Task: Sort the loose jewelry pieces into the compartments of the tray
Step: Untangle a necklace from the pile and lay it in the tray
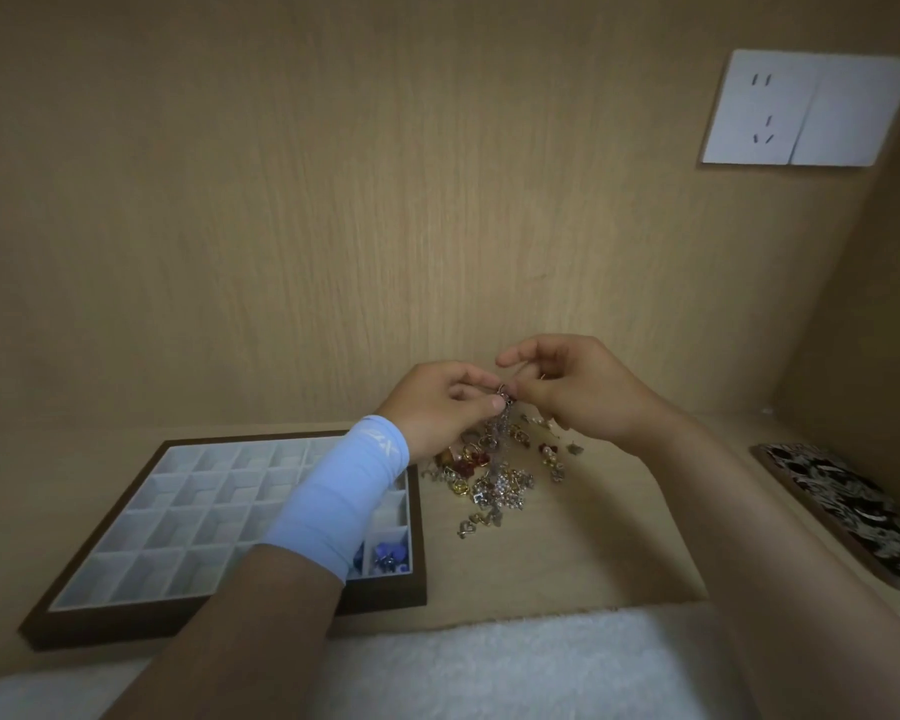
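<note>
A white towel (489, 662) edges the desk nearest the camera; beyond it, left of the pile (494, 472), sits the tray (230, 618), blue pieces in its near-right cell. Above the pile, left hand (437, 407) and right hand (578, 392) pinch one dangling chain (505, 415), apparently teasing it free

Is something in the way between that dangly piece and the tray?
Only the person's own left arm, which lies across the tray. Both hands, left hand and right hand, pinch the dangling piece above the jewelry pile. Nothing else stands between.
</note>
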Tool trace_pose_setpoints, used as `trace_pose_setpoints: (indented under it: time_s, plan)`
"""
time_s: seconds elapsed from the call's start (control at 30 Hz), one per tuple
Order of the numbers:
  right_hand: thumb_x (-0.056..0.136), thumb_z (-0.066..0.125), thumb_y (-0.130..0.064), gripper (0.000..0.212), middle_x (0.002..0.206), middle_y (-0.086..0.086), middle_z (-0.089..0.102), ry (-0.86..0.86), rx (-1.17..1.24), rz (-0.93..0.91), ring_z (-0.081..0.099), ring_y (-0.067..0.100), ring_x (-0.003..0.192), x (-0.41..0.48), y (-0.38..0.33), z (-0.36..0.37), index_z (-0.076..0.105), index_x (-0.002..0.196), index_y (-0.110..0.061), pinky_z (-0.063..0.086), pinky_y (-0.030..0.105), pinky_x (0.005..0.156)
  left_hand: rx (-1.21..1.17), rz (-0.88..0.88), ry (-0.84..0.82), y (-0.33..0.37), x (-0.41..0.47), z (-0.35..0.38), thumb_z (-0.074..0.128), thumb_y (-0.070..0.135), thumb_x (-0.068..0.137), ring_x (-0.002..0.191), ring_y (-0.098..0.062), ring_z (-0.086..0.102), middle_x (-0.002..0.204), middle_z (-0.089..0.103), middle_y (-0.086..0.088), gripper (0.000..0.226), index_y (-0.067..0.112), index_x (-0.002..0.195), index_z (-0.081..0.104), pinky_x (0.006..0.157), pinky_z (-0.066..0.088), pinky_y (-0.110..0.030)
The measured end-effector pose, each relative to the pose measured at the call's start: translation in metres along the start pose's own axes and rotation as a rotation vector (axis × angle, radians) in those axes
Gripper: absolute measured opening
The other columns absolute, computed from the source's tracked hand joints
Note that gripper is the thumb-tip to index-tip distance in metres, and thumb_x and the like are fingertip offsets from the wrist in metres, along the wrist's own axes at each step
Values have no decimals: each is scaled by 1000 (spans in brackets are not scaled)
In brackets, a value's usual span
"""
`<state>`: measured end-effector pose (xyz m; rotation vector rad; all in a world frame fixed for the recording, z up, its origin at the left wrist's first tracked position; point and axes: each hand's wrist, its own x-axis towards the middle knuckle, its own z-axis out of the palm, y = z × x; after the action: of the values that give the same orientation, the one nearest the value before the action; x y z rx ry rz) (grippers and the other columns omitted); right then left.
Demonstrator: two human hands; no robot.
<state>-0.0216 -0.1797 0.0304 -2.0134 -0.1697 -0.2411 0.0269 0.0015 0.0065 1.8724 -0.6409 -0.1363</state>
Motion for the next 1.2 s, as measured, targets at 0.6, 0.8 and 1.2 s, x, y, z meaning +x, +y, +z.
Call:
trace_pose_setpoints:
  time_s: [0.6, 0.8, 1.2]
  plan:
    - [96, 60, -2, 17, 71, 0, 66, -27, 252, 11, 56, 13, 59, -1, -16, -6, 73, 106, -9, 59, 32, 60, -82, 18, -33, 15, -1, -5, 66, 19, 91, 59, -14, 54, 74, 72, 6, 5, 20, 87, 70, 61, 47, -27]
    - [98, 61, -13, 18, 78, 10, 63, -116, 53, 66, 51, 13, 55, -3, -16, -10, 76, 106, -8, 53, 34, 62, -28, 47, 11, 15, 3, -15, 64, 32, 92, 58, -11, 57, 77, 76, 2, 20, 23, 79, 77, 72, 53, -30]
    - [91, 71, -33, 23, 93, 10, 77, -192, -6, 151, 60, 15, 58, -5, -16, -4, 76, 97, -12, 51, 27, 56, 24, -3, -7, 10, 1, -14, 60, 28, 96, 63, -22, 66, 79, 76, -11, 21, 10, 90, 70, 81, 56, -46]
